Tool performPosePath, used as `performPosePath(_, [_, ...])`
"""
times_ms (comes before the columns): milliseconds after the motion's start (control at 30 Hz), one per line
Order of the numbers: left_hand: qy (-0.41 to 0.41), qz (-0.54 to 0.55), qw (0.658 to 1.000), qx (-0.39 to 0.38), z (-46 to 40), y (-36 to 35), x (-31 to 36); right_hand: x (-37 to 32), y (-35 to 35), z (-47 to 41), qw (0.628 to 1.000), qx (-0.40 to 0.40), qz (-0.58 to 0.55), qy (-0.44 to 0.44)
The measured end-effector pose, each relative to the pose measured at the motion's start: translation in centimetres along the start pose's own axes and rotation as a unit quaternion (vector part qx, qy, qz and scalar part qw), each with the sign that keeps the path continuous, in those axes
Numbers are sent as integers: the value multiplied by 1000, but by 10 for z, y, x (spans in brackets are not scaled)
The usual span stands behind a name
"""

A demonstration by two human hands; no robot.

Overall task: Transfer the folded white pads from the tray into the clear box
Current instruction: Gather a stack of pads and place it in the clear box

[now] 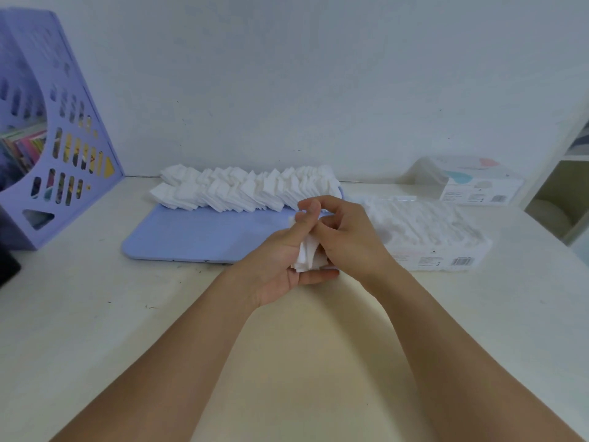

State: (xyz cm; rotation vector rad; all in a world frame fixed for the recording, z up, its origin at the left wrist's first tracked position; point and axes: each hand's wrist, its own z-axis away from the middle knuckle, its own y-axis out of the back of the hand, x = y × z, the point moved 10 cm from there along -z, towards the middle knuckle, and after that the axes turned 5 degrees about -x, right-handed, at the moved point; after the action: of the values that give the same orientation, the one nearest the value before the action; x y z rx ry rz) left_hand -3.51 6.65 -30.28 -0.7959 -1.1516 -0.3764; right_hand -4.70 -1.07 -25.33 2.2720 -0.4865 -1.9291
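Two bare forearms reach forward over the pale counter (159, 330), and the hands meet above its middle. The left hand (280, 266) lies palm up with its fingers (318, 275) curled under a small stack of folded white pads (307, 255), thumb pressing from above. The right hand (347, 240) closes on the same stack from the right, its fingers bent around the pads. The stack is lifted off the counter, just in front of the blue tray's (197, 237) near right corner.

The near half of the tray is bare. Along its far edge, two overlapping rows of pads (242, 189) lean against each other. Just right of the hands sits the clear box (446, 250), already holding a row of pads. Behind it lies a second box (471, 183) by the wall. A purple file holder (47, 154) stands at the far left.
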Motion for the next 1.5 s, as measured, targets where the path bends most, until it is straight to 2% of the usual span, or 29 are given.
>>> performPosePath(133, [20,81,996,-4,1,4,-2,-6,2,1,994,-41,-96,-24])
performPosePath(167, [28,106,994,-1,1,6,-3,-12,3,3,996,-55,-76,1])
performPosePath(233, [42,144,989,-5,4,5,-4,-22,0,8,993,-75,66,68])
performPosePath(300, [65,155,986,-6,9,2,-5,-18,-9,10,976,-98,174,88])
performPosePath(333, [74,149,986,-8,10,1,-6,-14,-14,9,973,-110,185,85])
performPosePath(600, [73,166,982,-47,8,-5,-5,-10,-8,2,987,-114,68,88])
performPosePath(867, [58,127,990,-36,5,0,-6,-10,-5,3,988,-139,17,72])
performPosePath(1133, [52,79,995,-43,8,-2,-7,-4,-18,5,979,-170,90,66])
performPosePath(1333, [38,39,995,-78,10,-9,-1,-8,-16,4,977,-158,115,90])
performPosePath(1500, [23,101,993,-56,8,-5,4,-12,-10,4,983,-143,66,93])
